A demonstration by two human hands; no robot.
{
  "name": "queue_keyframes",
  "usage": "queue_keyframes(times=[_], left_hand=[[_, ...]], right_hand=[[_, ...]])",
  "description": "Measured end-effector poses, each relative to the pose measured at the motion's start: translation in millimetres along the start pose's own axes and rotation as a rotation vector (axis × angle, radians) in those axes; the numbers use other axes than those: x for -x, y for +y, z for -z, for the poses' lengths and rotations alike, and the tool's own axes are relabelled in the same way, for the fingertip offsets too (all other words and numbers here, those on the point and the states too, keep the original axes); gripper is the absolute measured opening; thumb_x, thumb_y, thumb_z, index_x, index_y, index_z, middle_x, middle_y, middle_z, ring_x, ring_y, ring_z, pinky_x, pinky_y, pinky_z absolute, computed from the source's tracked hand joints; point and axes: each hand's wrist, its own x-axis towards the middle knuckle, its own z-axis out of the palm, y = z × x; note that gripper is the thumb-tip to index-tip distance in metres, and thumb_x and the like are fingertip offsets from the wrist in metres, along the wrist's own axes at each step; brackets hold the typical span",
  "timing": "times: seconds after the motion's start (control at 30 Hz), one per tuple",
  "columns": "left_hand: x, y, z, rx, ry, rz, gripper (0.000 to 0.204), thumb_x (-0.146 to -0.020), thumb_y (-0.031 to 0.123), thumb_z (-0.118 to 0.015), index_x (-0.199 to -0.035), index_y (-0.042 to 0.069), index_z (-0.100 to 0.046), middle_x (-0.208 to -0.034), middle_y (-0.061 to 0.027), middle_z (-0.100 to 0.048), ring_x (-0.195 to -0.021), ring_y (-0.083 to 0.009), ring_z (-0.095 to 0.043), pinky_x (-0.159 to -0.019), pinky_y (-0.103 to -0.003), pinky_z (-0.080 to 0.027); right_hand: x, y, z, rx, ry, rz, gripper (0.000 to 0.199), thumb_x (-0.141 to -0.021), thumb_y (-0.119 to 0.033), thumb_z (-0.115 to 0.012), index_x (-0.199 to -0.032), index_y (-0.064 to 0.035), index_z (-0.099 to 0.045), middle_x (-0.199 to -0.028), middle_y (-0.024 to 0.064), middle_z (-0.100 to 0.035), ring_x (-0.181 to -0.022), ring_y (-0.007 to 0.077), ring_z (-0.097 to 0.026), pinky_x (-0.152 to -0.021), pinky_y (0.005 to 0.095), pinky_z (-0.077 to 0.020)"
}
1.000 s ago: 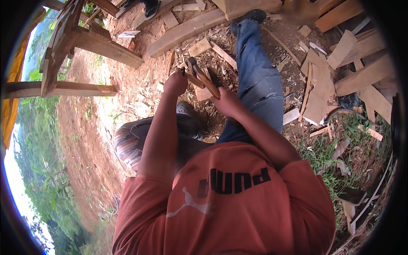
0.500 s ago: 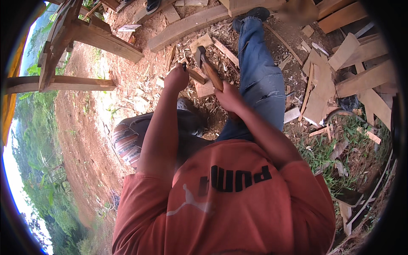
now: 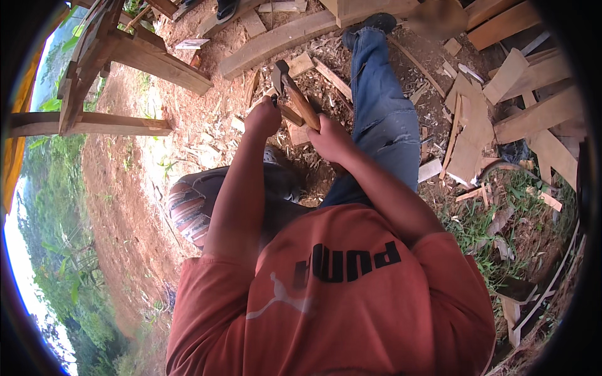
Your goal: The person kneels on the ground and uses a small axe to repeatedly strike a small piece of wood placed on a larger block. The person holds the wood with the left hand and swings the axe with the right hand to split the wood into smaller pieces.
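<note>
My right hand [image 3: 329, 138] is wrapped round the wooden handle of a hatchet [image 3: 300, 100]. Its dark metal head is raised beyond the hand, close to my left hand. My left hand [image 3: 263, 117] is closed, and a small dark end of something pokes out at its top; the rest is hidden by the fingers. A narrow wooden piece [image 3: 291, 115] lies just right of my left hand, partly behind the hatchet handle. Below it sits a flat wood block [image 3: 300, 133] on the ground between my legs.
A long beam [image 3: 276, 45] lies across the ground ahead, with wood chips about. A wooden frame [image 3: 157, 62] stands at the far left. Boards and offcuts [image 3: 470, 125] are heaped at the right. Another person's foot [image 3: 227, 9] shows at the top. My outstretched leg [image 3: 385, 106] is beside my right hand.
The hatchet has shifted left and a little upward, its head now nearer my left hand. My right hand has moved slightly left with it; my left hand has hardly moved.
</note>
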Motion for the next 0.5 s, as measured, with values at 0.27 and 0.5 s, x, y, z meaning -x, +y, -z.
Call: queue_keyframes(times=[0.27,0.5], left_hand=[[-3.2,3.4,3.0,-0.015,-0.041,0.020,0.045,-0.108,0.036,-0.049,-0.128,-0.004,-0.055,-0.116,-0.0343,-0.073,-0.112,-0.0503,-0.072,-0.099,-0.059,-0.055],[-2.6,1.9,0.5,-0.026,-0.044,0.005,0.045,-0.107,0.037,-0.050,-0.128,-0.003,-0.055,-0.117,-0.0340,-0.073,-0.114,-0.0497,-0.071,-0.099,-0.059,-0.055]], right_hand=[[-1.4,10.2,0.3,0.164,-0.067,-0.056,0.045,-0.097,-0.030,-0.066,-0.125,0.0051,-0.065,-0.106,0.0305,-0.075,-0.104,0.0480,-0.073,-0.092,0.0562,-0.0570],[5.2,17.4,-9.6,0.169,-0.054,-0.032,0.042,-0.098,-0.034,-0.067,-0.119,0.0032,-0.066,-0.103,0.0301,-0.074,-0.102,0.0478,-0.073,-0.088,0.0557,-0.0563]])
